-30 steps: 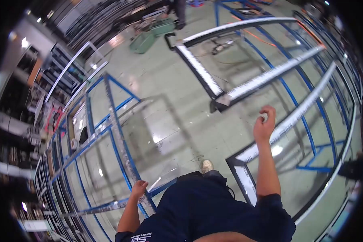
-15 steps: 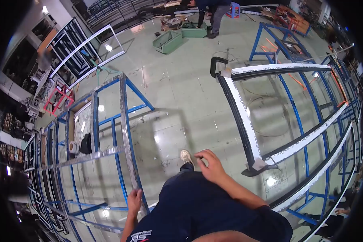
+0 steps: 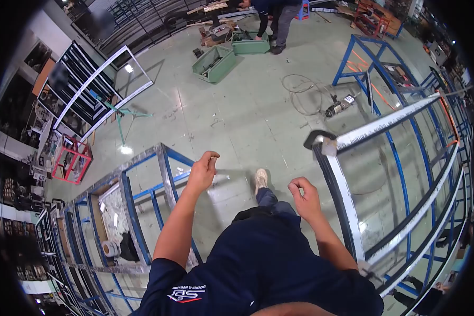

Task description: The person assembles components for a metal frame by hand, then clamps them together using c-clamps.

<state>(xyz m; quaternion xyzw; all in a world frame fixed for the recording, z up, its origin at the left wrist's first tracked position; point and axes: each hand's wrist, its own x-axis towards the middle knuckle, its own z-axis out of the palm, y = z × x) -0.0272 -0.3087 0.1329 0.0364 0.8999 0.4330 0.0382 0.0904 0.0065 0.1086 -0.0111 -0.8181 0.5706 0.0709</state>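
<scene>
Compared with half a second earlier, the whole scene is seen from a shifted angle, the blue metal stand (image 3: 168,181) at left and the white-faced frame (image 3: 342,200) at right now lying at a different slant. The left hand (image 3: 203,171), which was seen low by the near end of the stand's bar, is now reached forward beside the stand's far corner, with its fingers loosely curled in the air; whether the stand is brushed by it cannot be told. The right hand (image 3: 304,197), earlier extended across the middle beside the shoe (image 3: 260,179), is now drawn back to the right, just left of the frame, its fingers bent towards the thumb and spaced from it. At far right, a power tool (image 3: 341,105) has been brought into clear view on the floor, beyond the frame's far end. Of the containers, a red rack (image 3: 79,156) is seen at far left, its contents too small to be told. Within the stand, a shallow tray (image 3: 110,210) is occupied at its near end by a roll of tape (image 3: 110,248) and, just right of it, a crumpled black item (image 3: 128,247). In the far middle, dark pieces are held in the left green bin (image 3: 224,68); the right green bin (image 3: 250,48), touching it or nearly so, is reached into by a stooping co-worker (image 3: 287,26), as was seen earlier too, and is partly filled with dark objects.
</scene>
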